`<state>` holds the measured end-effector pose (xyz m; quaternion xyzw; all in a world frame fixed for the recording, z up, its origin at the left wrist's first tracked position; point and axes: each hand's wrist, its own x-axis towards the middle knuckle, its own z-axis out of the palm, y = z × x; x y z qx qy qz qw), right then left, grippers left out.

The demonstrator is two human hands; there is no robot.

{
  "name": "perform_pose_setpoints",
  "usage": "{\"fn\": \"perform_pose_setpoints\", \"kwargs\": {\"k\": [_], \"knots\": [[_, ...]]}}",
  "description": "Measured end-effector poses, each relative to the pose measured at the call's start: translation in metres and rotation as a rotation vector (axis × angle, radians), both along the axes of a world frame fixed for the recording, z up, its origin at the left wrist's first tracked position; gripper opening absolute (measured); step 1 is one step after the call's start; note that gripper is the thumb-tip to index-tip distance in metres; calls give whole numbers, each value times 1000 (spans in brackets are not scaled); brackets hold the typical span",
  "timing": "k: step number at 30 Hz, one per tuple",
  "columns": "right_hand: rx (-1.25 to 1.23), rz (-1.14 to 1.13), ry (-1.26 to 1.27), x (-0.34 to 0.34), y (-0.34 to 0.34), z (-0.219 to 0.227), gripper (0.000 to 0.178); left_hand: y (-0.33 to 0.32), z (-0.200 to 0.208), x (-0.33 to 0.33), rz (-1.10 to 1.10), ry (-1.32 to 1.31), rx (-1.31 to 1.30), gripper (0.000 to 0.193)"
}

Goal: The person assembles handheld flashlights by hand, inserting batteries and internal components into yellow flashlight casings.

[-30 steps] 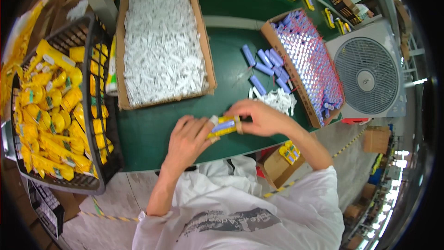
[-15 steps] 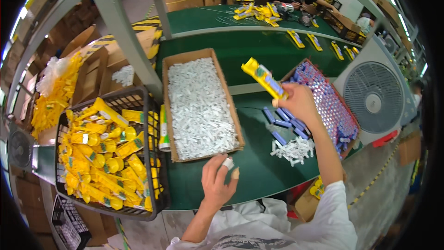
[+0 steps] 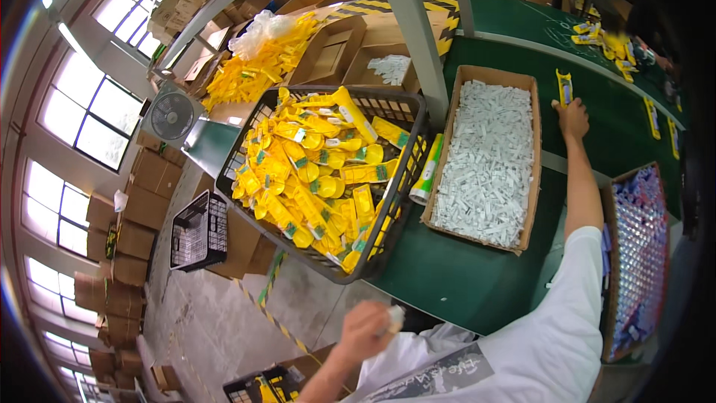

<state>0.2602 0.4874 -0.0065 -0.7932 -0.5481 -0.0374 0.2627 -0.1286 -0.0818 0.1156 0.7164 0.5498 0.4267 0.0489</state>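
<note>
At the far right of the bench, my right hand [image 3: 572, 118] reaches out over the green surface. Its fingers close on the near end of a yellow plastic holder [image 3: 564, 88] with a bluish cylinder in it. My left hand [image 3: 368, 332] is off the bench edge, close to my shirt, with a white wrap on a finger. Its fingers look curled but are smeared, and whatever they may hold is hidden. Between my arms stands a cardboard box of small white pieces [image 3: 485, 164]. A black crate [image 3: 347, 277] left of it is heaped with yellow plastic holders [image 3: 313, 172].
A green-and-white tube [image 3: 426, 172] lies between crate and box. To the right stands a carton of blue-purple cylinders [image 3: 639, 254]. Several filled yellow holders [image 3: 652, 118] lie beyond. A grey metal post [image 3: 415, 30] rises behind the crate. A fan [image 3: 171, 116] stands far left.
My view has swung left. My right hand has carried the yellow holder forward to the far green surface. My left hand has left the white-piece box and drawn back past the bench edge.
</note>
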Motion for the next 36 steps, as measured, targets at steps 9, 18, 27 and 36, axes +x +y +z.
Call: {"fn": "perform_pose_setpoints", "kwargs": {"k": [9, 18, 27, 36], "knots": [[459, 577, 1026, -57, -123, 123, 43, 252, 76, -63, 38, 292, -208, 27], [886, 1734, 894, -72, -466, 301, 12, 390, 42, -76, 286, 391, 278, 24], [867, 1638, 695, -23, -523, 303, 14, 432, 19, -231, 829, 283, -233, 55], [206, 993, 731, 16, -503, 162, 24, 384, 89, -347, 514, 315, -155, 41]]}}
